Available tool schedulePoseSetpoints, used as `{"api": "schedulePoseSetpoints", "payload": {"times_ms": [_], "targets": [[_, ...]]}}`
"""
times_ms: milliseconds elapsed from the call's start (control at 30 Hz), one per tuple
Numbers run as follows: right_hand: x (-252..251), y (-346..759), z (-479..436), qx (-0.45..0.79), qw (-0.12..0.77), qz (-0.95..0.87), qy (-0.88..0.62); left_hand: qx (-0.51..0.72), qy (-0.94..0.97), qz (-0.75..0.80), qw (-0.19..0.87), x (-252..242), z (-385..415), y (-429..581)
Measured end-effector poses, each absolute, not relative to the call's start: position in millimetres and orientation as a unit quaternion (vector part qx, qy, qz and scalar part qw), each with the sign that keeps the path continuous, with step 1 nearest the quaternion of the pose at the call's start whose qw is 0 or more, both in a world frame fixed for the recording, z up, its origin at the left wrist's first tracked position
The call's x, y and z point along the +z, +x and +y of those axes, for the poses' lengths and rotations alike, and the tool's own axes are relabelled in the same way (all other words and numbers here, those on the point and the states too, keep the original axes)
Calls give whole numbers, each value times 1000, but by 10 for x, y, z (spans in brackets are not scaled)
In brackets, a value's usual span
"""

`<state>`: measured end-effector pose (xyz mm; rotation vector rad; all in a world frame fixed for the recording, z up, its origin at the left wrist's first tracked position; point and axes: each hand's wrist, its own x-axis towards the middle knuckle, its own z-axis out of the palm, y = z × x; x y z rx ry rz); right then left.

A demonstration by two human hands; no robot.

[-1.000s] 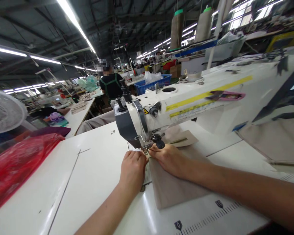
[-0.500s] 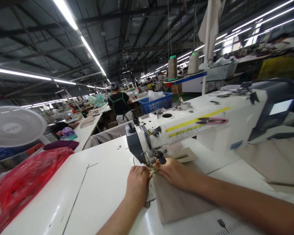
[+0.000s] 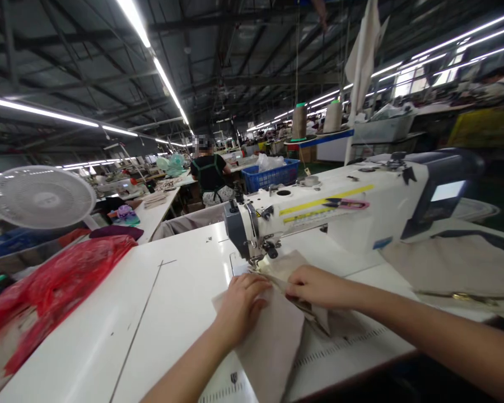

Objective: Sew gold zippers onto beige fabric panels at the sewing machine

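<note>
A piece of beige fabric [image 3: 273, 338] lies on the white table below the sewing machine's needle and presser foot [image 3: 255, 262]. My left hand [image 3: 244, 305] rests on top of its left part, fingers lightly curved and laid on the cloth. To the right, my right hand [image 3: 313, 285] is closed on a folded edge of the same fabric, thumb and fingers pinching it. Beneath that hand the layers gape, and a darker strip shows between them. The white sewing machine [image 3: 344, 224] stands just behind both hands, with pink-handled thread snips [image 3: 346, 204] on its arm.
Red plastic wrapping [image 3: 67, 280] and a white fan [image 3: 41, 197] are at left. More beige fabric with a zipper [image 3: 453, 268] lies at right. Thread cones [image 3: 299, 122] stand behind the machine. Beyond it are a blue basket [image 3: 271, 176] and a person [image 3: 210, 173] facing away.
Both hands have come back from the needle toward me, and the right hand has moved apart from the left. The fabric is turned and spread to the left, under my left hand. The view has shifted.
</note>
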<state>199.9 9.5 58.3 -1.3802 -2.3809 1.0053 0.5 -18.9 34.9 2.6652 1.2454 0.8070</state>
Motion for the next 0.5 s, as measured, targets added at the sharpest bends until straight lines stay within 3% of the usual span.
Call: {"api": "schedulePoseSetpoints", "payload": {"times_ms": [100,233,300,367,433,500], "targets": [[608,2002,182,417,120,-779,-452,254,882,394,53,355,-53,73],[688,2035,146,380,94,-812,-434,239,900,363,39,355,39,86],[755,2020,-13,278,121,-846,-440,243,907,344,23,357,47,66],[771,1940,-259,98,237,-871,-420,268,900,344,12,370,50,43],[686,1793,-507,-83,358,-881,-298,305,878,369,18,399,57,27],[507,1629,-654,-123,354,-915,-150,336,849,407,31,433,71,19]]}}
